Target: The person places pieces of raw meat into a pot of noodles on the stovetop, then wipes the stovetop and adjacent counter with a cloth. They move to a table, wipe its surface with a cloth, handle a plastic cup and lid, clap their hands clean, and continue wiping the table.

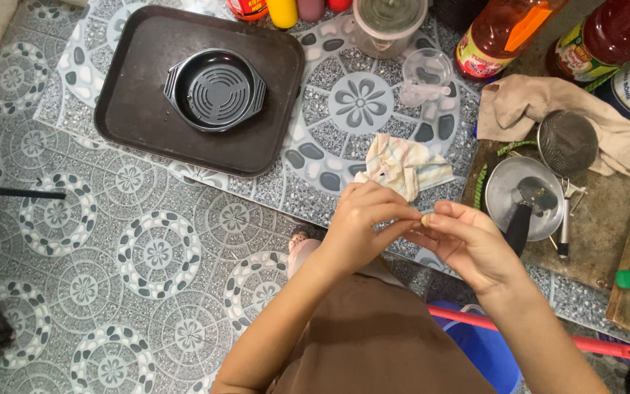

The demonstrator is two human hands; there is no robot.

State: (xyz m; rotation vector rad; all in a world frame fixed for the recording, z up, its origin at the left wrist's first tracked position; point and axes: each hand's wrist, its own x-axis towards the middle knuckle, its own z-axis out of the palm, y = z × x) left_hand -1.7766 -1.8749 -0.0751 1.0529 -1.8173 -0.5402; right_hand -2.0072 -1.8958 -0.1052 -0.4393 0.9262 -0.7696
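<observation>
My left hand [362, 226] and my right hand [468, 244] meet at the fingertips above the edge of a patterned counter [359, 102]. Both pinch one small pale piece [426, 218]; what it is cannot be told. A crumpled pastel cloth [402, 166] lies on the counter just beyond my fingers. Further left, a black ridged bowl [215, 89] with two small handles sits on a dark brown tray [147, 109].
Sauce bottles [501, 33] and a clear lidded jar [388, 22] line the back. A clear plastic cup [426, 73], a beige rag [541, 109], a mesh strainer [566, 142] and a steel ladle [526, 195] lie right. A blue bucket [486, 350] stands below. Tiled floor [111, 255] at left.
</observation>
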